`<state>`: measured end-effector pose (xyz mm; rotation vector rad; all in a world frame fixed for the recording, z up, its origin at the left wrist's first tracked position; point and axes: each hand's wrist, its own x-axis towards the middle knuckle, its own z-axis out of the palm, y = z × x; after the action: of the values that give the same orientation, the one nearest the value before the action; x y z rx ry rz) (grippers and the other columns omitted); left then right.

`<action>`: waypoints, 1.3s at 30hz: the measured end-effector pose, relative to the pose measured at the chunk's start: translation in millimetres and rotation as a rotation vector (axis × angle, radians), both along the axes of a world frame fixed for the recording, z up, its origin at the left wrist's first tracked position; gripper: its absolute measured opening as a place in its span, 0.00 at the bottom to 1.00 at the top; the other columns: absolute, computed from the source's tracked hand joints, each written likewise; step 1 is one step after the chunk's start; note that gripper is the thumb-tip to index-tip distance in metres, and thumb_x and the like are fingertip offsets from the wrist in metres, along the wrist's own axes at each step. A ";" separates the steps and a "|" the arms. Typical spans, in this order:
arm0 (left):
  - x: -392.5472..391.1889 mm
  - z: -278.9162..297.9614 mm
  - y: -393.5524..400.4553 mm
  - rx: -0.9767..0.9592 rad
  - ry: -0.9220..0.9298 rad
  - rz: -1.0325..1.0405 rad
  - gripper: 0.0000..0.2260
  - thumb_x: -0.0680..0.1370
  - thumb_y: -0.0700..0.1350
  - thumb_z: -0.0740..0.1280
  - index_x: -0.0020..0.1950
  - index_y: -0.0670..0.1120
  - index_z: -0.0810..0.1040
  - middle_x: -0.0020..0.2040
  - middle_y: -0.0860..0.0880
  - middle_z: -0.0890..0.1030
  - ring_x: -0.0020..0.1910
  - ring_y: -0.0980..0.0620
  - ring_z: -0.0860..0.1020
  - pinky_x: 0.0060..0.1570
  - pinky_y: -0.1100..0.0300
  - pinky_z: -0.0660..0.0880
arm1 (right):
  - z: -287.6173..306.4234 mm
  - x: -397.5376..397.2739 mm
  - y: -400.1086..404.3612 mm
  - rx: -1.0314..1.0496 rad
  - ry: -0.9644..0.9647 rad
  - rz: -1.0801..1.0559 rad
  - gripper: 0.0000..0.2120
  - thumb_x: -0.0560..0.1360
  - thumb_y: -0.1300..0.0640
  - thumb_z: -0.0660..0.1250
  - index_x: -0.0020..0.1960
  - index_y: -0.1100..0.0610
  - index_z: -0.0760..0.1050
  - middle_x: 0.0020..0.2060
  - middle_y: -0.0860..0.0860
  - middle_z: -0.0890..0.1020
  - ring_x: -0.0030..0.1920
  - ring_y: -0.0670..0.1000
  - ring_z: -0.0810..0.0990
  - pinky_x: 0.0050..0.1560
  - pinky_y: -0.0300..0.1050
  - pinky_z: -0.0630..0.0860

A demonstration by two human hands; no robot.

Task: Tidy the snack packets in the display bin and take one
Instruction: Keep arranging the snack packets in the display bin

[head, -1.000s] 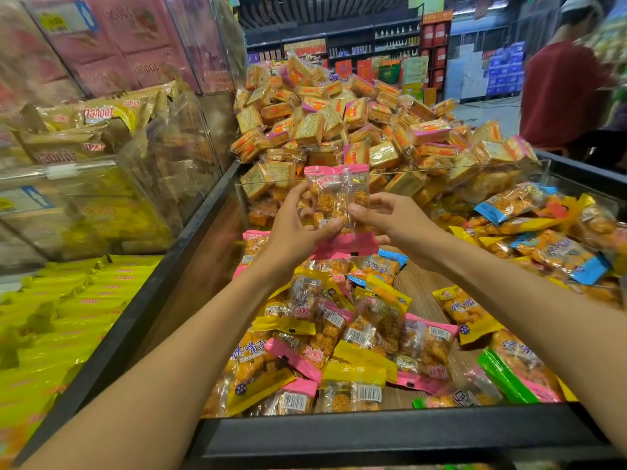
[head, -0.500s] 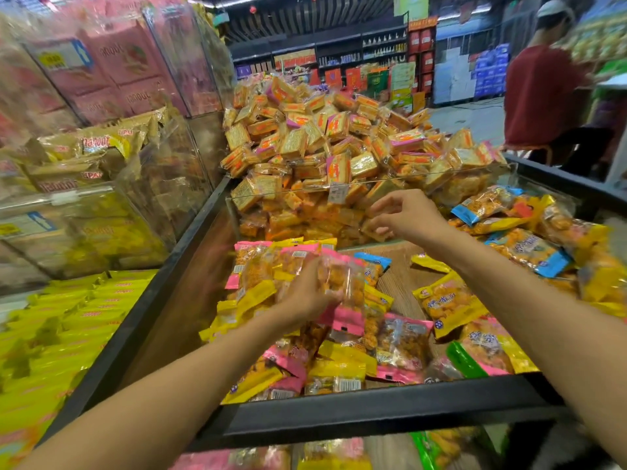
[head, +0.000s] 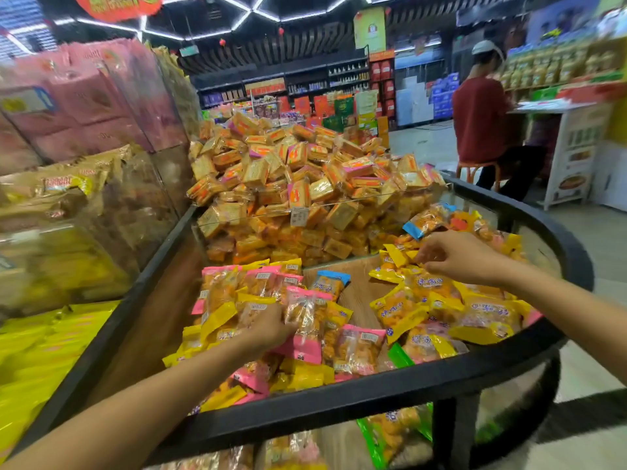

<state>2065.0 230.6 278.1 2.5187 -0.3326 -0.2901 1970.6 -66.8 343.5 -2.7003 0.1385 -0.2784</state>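
A black-rimmed display bin [head: 400, 381] holds loose snack packets with pink, yellow and blue ends. My left hand [head: 268, 329] grips a clear packet with pink ends [head: 305, 323] and holds it low over the left pile of pink and yellow packets [head: 237, 293]. My right hand [head: 454, 257] reaches over the right pile of yellow packets [head: 441, 300], its fingers curled down and pinching at a yellow packet [head: 397, 256]. A strip of bare wooden floor [head: 359, 293] shows between the two piles.
Behind a clear divider [head: 305, 212] rises a heap of square orange biscuit packs [head: 298, 171]. Clear bins of gold and pink packs [head: 68, 198] stand at the left. A person in a red top [head: 481, 120] sits at the far right. Green packets [head: 383, 439] lie on the shelf below.
My left hand has lowered the pink packet from chest height down onto the left pile. My right hand let go of it and moved right, over the yellow packets.
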 end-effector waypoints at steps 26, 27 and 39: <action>32.4 -22.6 -191.0 0.229 0.044 -0.371 0.21 0.76 0.38 0.66 0.68 0.44 0.67 0.65 0.46 0.71 0.58 0.49 0.71 0.57 0.57 0.72 | -30.3 -102.8 -118.7 -0.121 -0.189 0.008 0.11 0.79 0.48 0.59 0.41 0.47 0.74 0.38 0.40 0.74 0.44 0.40 0.73 0.42 0.33 0.67; 32.9 -24.1 -190.2 0.228 0.078 -0.369 0.23 0.77 0.36 0.65 0.70 0.43 0.64 0.64 0.46 0.69 0.58 0.50 0.69 0.54 0.61 0.70 | -31.9 -102.2 -119.4 -0.128 -0.192 0.011 0.13 0.79 0.47 0.57 0.40 0.50 0.75 0.38 0.42 0.75 0.44 0.41 0.73 0.43 0.34 0.68; 50.4 -20.7 -177.5 0.069 0.233 -0.276 0.10 0.74 0.40 0.72 0.47 0.44 0.70 0.40 0.52 0.73 0.38 0.58 0.72 0.27 0.72 0.70 | -31.2 -103.7 -114.7 -0.083 -0.147 -0.037 0.17 0.79 0.46 0.55 0.42 0.54 0.77 0.39 0.46 0.76 0.45 0.44 0.74 0.47 0.48 0.74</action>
<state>2115.4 53.0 257.4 2.4701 -0.5842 -0.7073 1866.9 -181.5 312.3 -2.7488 0.1365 -0.5023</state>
